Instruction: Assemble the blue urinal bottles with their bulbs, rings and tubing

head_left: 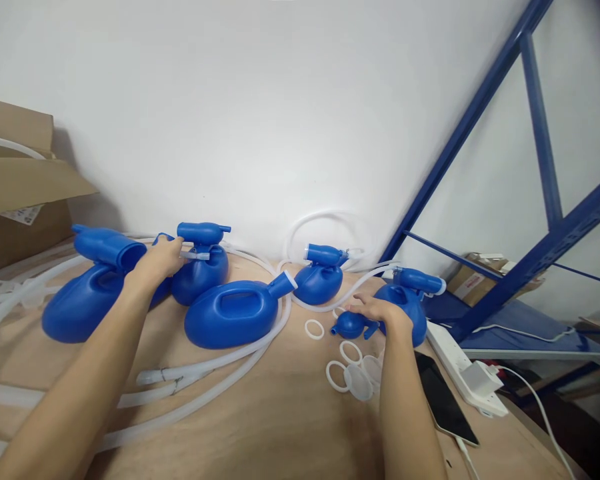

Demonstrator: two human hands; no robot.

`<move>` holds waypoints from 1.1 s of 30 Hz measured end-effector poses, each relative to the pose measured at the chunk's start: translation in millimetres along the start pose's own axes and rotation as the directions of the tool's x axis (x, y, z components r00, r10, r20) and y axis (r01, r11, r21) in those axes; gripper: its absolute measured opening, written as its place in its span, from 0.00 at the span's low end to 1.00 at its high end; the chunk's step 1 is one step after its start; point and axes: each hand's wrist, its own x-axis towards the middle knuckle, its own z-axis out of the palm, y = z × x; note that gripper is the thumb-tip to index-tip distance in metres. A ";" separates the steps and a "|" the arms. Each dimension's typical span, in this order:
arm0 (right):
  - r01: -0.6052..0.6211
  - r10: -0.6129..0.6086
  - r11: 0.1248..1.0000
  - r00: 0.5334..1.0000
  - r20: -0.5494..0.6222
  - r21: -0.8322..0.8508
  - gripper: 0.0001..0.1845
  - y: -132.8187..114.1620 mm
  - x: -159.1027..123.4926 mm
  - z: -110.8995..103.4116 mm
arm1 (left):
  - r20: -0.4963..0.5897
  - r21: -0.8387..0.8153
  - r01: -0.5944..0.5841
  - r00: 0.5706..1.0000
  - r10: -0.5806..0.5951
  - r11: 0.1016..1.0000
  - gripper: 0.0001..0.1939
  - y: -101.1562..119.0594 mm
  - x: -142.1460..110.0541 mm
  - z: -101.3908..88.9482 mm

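On the left, my left hand (166, 256) is closed around the upper part of a blue urinal bottle (161, 292), which it partly hides. A clear tube connector (196, 255) shows just right of its fingers. My right hand (375, 309) has its fingers curled over a small blue spouted head (351, 325), low above the table; its palm is hidden. White rings (314, 329) and translucent discs (359, 382) lie below and beside it. Between my hands lies another blue urinal bottle (231, 314) with a white rim on its neck.
More blue bottles with heads stand left (83, 303), at the back (318, 283) and right (411, 310). Clear tubing (195, 410) loops across the wooden table. A phone (445, 400) and power strip (463, 373) lie right, beside a blue shelf frame (545, 133). A cardboard box (25, 233) stands left.
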 end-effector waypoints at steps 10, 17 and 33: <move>0.745 -0.658 0.667 0.607 0.446 -0.030 0.32 -110.6 -50.3 53.5 | 0.052 0.033 -0.218 0.975 0.216 0.975 0.24 65.6 9.9 -24.0; 0.844 -0.619 0.418 0.536 0.575 -0.337 0.31 -153.7 -77.5 124.3 | 0.108 -0.021 -0.312 0.944 0.312 0.950 0.23 98.4 2.7 -34.3; 0.775 -0.660 0.631 0.510 -0.551 -0.038 0.23 -95.6 -122.6 0.6 | 0.297 0.017 -0.283 0.917 0.265 0.959 0.26 83.3 9.8 -22.9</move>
